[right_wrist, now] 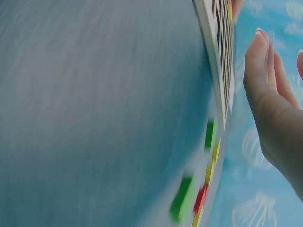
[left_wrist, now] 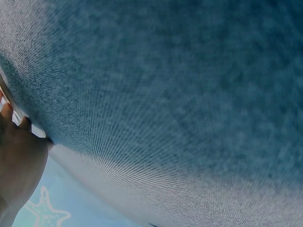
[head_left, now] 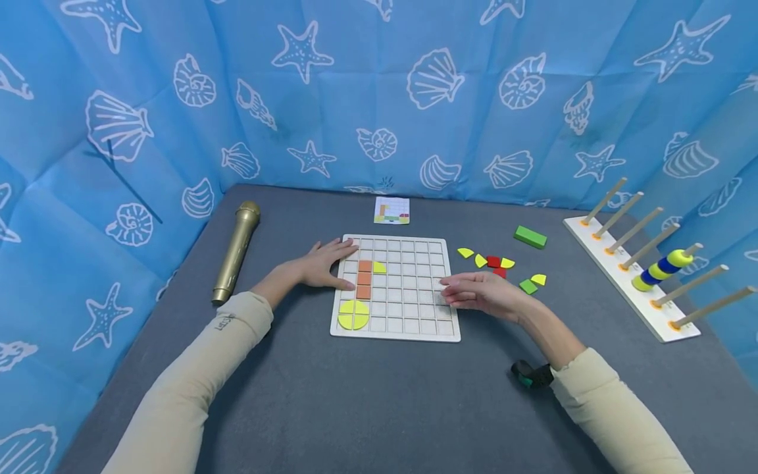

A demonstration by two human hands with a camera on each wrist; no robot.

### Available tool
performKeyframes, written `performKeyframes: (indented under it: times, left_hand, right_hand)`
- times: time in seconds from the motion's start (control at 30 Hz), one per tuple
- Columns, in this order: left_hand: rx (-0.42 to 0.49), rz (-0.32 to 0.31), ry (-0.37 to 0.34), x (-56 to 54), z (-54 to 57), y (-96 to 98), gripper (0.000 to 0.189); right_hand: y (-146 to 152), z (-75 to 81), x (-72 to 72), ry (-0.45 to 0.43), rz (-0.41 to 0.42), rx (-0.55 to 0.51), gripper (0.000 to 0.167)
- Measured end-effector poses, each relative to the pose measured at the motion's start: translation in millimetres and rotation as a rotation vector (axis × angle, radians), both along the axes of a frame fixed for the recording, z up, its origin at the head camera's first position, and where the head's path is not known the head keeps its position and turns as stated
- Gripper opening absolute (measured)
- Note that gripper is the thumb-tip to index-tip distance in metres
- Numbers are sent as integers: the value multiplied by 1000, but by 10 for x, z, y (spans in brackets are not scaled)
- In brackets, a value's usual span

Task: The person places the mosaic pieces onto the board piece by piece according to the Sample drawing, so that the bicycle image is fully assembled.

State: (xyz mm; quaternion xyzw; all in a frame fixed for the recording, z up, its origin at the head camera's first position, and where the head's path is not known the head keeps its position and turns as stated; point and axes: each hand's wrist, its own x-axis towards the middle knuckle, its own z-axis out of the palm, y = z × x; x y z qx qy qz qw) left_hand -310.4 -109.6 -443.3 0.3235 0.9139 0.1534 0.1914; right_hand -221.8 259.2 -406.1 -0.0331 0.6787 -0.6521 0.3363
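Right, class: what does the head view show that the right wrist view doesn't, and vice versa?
Only the head view: the gold microphone, the picture card and the peg stand.
Only the right wrist view: no object of its own, just a low, edge-on look at the grid board.
Both: that board, the right hand, green pieces, red pieces, yellow pieces, the curtain and the table.

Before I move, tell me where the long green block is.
In the head view, the long green block lies on the right side of the table, beyond the small red and yellow pieces, left of the white peg rack.
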Motion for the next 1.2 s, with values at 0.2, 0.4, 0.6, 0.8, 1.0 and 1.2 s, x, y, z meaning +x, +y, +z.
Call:
performKeyframes:
  times: [0.2,0.4,0.6,0.8,1.0,1.2]
  left_hand:
    - [2,-4,6,4,0,1,97]
    - [11,-5,3,29,31,-4,96]
    - [25,-8,0,43,49,-3,96]
    - [18,-11,4,39,45,1,97]
    - [22,-14,2,32,44,4,96]
    - [18,-9,-4,18,44,-1,95]
  right_hand:
    - [406,31,2,27,-103,42,57]
    - [685,36,-6,75,-126,137,57]
    - [807,36,-4,115,-128,220,57]
    - [893,8,23,169,-93,294,55]
    - [971,-55,34,271,11,423,52]
    - [1014,-121,40,399,107,424,55]
